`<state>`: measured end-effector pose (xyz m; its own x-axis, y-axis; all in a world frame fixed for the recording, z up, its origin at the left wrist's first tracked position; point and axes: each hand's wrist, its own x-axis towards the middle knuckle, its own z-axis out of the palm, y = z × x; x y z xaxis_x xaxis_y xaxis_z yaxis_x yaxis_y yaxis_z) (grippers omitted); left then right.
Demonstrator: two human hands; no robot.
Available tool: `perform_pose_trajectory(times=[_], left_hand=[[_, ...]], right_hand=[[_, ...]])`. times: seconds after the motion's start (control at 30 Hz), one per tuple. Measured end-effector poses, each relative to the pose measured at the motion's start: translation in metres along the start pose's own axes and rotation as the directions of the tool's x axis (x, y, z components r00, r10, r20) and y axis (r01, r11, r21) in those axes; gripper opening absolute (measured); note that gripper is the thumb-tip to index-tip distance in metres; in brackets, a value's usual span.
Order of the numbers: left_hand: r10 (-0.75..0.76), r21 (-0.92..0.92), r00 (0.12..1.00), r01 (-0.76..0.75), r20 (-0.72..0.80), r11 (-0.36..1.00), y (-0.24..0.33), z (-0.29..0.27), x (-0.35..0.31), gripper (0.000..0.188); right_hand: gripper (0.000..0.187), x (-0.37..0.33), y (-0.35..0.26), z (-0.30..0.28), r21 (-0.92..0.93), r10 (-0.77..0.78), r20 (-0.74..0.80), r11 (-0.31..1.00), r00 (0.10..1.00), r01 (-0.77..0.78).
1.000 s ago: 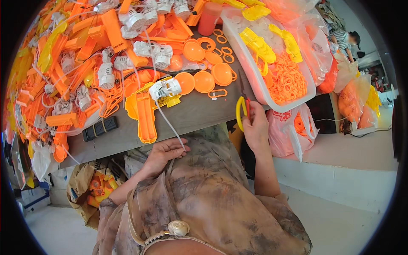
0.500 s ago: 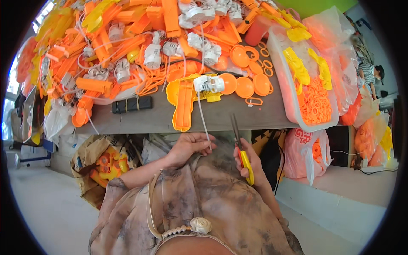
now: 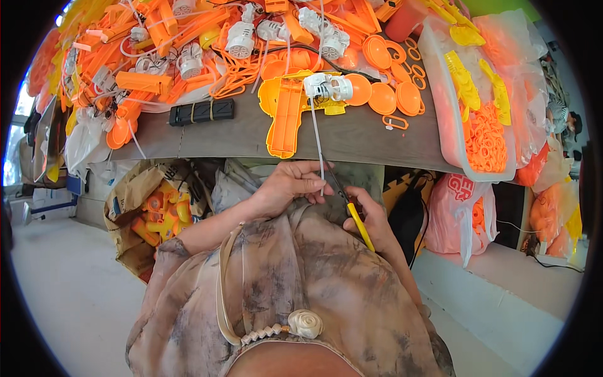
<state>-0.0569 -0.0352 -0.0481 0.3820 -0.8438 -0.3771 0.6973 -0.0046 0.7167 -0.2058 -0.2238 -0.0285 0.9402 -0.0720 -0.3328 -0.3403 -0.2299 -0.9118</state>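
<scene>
Wire [image 3: 316,135] pinched taut in left hand [image 3: 290,186]; right hand [image 3: 369,221] grips scissors [image 3: 353,213], best cutting squarely beside the fingertips.

Yellow-handled scissors [image 3: 355,217], white cord [image 3: 317,141], orange plastic shell [image 3: 286,113]

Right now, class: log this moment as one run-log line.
left hand: pinches white cable | right hand: holds yellow-handled scissors at cable | cable runs up to white motor on orange shell

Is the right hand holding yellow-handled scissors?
Yes, the right hand grips yellow-handled scissors, blades toward the white strap pinched by the left hand.
</scene>
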Motion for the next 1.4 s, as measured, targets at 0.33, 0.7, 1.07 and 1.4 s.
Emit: perform_pose_trajectory(times=[0.33, 0.7, 1.07, 1.4], left_hand=[[0.004, -0.013, 1.000, -0.004, -0.021, 1.000, -0.0017, 0.0002, 0.0000, 0.040], [0.009, -0.006, 0.999, -0.009, -0.033, 1.000, -0.0028, -0.0028, 0.0007, 0.038], [0.036, 0.023, 0.998, -0.035, -0.046, 0.999, -0.0042, -0.0015, -0.0010, 0.035], [0.042, 0.042, 0.998, -0.040, -0.052, 0.998, -0.0011, 0.0003, -0.0019, 0.033]], right_hand=[[0.062, 0.0059, 0.0091, 0.0019, -0.007, -0.012, 0.022, 1.000, 1.000, 0.012], [0.057, 0.0094, 0.0093, 0.0005, 0.010, 0.013, 0.054, 1.000, 0.998, -0.013], [0.054, 0.0041, 0.0042, -0.0013, -0.027, 0.038, 0.068, 0.999, 0.997, -0.036], [0.053, 0.0003, 0.0069, -0.0004, 0.019, 0.042, 0.066, 0.999, 0.997, -0.043]])
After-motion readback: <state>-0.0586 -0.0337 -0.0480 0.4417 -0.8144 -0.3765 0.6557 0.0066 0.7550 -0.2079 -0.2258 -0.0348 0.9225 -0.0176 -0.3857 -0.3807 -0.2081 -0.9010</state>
